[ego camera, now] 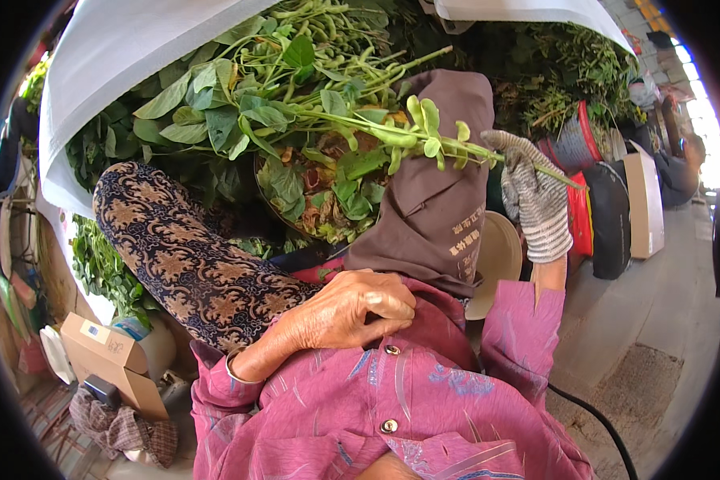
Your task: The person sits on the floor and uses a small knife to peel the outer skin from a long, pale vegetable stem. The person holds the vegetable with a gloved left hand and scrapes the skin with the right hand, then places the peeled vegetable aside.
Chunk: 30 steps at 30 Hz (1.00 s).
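My right hand [531, 189], in a grey-and-white striped knit glove, grips the stem of a soybean plant [408, 135] with plump green pods; the cut stem end sticks out past the fingers. The leafy end reaches left over a round container of loose leaves [336, 186]. My bare left hand [366, 306], with a bracelet at its wrist, rests curled against my lap; its palm is hidden, and nothing shows in it. A heap of podded soybean plants [312, 30] lies beyond my knees. The brown cloth [438, 198] covers my right leg.
White sheeting [114, 66] borders the heap. At the right are a beige basin [498, 264], a red-rimmed bucket [576, 141], a black bag [609, 219] and a cardboard box [643, 204]. Another open carton [114, 360] stands lower left. A black cable [600, 420] crosses the floor.
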Available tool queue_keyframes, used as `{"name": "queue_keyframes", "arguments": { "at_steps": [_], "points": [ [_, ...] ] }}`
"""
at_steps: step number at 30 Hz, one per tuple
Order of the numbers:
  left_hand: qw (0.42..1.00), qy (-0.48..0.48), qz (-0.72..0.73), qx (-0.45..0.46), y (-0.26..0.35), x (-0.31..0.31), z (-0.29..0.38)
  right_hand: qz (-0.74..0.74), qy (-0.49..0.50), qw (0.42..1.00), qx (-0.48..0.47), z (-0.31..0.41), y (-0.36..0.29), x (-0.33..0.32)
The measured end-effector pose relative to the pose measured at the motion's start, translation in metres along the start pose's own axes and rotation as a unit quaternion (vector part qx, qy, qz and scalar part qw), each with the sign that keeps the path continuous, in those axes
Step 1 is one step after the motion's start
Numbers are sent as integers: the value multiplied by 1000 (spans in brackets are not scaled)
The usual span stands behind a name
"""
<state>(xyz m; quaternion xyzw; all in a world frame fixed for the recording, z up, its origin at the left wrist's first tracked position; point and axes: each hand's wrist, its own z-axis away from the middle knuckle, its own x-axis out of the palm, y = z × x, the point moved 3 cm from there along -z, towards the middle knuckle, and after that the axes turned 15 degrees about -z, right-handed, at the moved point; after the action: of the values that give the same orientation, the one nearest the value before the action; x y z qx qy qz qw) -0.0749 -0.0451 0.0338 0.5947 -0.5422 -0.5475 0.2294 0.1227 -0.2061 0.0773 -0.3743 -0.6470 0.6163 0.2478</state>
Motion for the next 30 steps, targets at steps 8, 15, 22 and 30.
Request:
{"name": "queue_keyframes", "arguments": {
  "at_steps": [8, 15, 22, 30],
  "points": [
    [994, 73, 22, -79, -9, -14, -30, 43, 3, 999, 10, 3, 23, 16],
    [913, 250, 225, -233, -34, -14, -55, 39, 26, 997, 69, 8, 22, 26],
    [902, 284, 244, -217, -41, 4, -72, 111, 11, 991, 77, 15, 29, 25],
    [900, 279, 264, -206, -45, 14, -77, 43, 5, 994, 98, 30, 29, 23]
  ]
}}
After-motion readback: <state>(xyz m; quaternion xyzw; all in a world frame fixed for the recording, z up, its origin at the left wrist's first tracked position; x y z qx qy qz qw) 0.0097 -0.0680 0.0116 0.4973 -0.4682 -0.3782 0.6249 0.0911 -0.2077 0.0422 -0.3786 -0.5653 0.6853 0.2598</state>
